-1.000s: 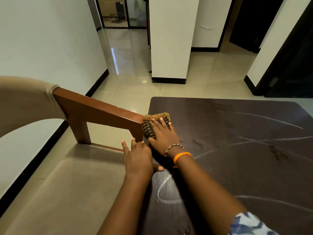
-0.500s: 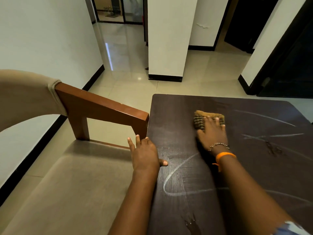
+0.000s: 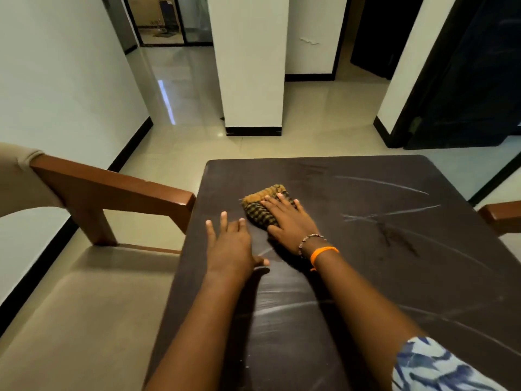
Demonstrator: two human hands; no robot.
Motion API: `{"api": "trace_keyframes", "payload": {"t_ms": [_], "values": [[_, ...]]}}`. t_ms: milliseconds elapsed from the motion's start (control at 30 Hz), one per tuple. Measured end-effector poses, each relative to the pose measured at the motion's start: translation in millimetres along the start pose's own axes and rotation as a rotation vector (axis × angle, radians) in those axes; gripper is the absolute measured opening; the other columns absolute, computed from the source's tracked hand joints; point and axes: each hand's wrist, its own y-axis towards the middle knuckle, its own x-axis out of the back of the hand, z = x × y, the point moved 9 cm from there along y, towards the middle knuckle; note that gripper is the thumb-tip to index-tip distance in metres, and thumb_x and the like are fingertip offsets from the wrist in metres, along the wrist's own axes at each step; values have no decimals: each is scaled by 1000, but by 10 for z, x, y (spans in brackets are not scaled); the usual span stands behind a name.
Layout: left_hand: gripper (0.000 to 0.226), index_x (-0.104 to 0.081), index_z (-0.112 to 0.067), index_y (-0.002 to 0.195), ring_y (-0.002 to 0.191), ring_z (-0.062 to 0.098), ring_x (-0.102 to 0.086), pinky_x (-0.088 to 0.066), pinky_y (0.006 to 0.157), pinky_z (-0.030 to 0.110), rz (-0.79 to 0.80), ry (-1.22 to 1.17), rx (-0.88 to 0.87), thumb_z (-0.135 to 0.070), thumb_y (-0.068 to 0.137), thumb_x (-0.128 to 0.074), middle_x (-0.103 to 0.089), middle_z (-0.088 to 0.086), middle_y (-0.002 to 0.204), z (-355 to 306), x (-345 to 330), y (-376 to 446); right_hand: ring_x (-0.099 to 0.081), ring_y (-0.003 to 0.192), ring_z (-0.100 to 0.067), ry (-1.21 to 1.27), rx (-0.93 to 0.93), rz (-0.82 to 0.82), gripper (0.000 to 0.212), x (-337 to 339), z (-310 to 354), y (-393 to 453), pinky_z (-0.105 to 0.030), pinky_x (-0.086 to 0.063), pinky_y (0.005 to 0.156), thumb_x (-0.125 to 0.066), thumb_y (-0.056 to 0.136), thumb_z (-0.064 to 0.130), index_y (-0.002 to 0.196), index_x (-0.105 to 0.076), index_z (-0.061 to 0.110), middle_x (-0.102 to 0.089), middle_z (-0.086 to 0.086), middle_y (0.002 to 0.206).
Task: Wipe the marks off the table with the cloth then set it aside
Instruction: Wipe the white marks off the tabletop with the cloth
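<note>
— Fingers (image 3: pixel 277 203) of the right hand (image 3: pixel 287 221) are laid nearly straight across the folded cloth (image 3: pixel 260 206), which is pressed flat onto the table (image 3: pixel 366 277) at centre frame; nothing is gripped. The left hand (image 3: pixel 229 245) is spread flat on the tabletop just beside it.

— What could be missed?

— Chalk marks (image 3: pixel 389 213) at right of frame and lower down could be left. With only a flat palm on it, the cloth could be unfolded or slipped from under the hand, and chalk smeared rather than lifted.
</note>
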Motion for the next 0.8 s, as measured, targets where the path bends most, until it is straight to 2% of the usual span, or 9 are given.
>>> {"api": "trace_keyframes", "payload": {"t_ms": [100, 200, 267, 367, 500, 567, 700, 800], "values": [[101, -9, -6, 148, 147, 26, 6, 4, 117, 47, 36, -56, -113, -53, 77, -63, -16, 9, 157, -640, -87, 118, 0, 147, -15, 17, -160, -45, 61, 332, -973, -389, -41, 2, 118, -42, 93, 23, 148, -16, 22, -8, 4, 159], [104, -11, -6, 148, 147, 25, 8, 8, 117, 47, 40, 2, -164, -53, 74, -67, -17, 9, 156, -1038, -175, 196, -2, 147, -17, 42, -357, -114, 60, 649, -1959, -852, -43, 0, 118, -43, 93, 20, 148, -18, 19, -10, 1, 159], [98, -22, -7, 146, 146, 26, 8, 9, 116, 48, 48, 49, -162, -53, 72, -67, -23, 7, 155, -1117, -243, 228, -4, 147, -19, 65, -482, -156, 60, 812, -2502, -1116, -44, -2, 118, -43, 94, 19, 148, -18, 18, -12, -3, 159], [92, -31, -11, 143, 147, 25, 6, 12, 115, 49, 26, 44, -144, -56, 70, -67, -27, 2, 154, -1076, -266, 243, -5, 147, -22, 67, -595, -193, 59, 919, -2860, -1265, -47, -2, 118, -43, 94, 20, 148, -20, 16, -14, -5, 158], [94, -30, -12, 143, 147, 25, 6, 13, 115, 49, 16, 76, -144, -57, 69, -66, -27, 2, 154, -1072, -269, 255, -14, 144, -28, 32, -633, -273, 56, 896, -2553, -995, -47, -8, 118, -43, 92, 22, 144, -27, 12, -25, -10, 154], [92, -31, -11, 142, 147, 25, 6, 13, 115, 49, 22, 94, -145, -57, 70, -65, -28, 2, 154, -1098, -267, 263, -13, 145, -28, 1, -517, -237, 57, 736, -2081, -608, -45, -8, 118, -43, 91, 25, 145, -26, 13, -22, -9, 156], [91, -26, -15, 144, 147, 26, 4, 11, 115, 50, 34, 93, -137, -53, 72, -68, -25, 0, 155, -1097, -259, 274, -8, 146, -23, 19, -145, -97, 59, 337, -862, 187, -43, -4, 118, -40, 91, 28, 146, -23, 15, -18, -3, 157], [94, -23, -20, 146, 147, 27, 4, 12, 114, 53, 60, 106, -117, -54, 71, -68, -23, -3, 156, -1088, -254, 273, -2, 147, -18, 49, 5, 63, 59, 203, -583, 361, -41, 1, 118, -37, 93, 26, 148, -17, 18, -10, 2, 159]]}}
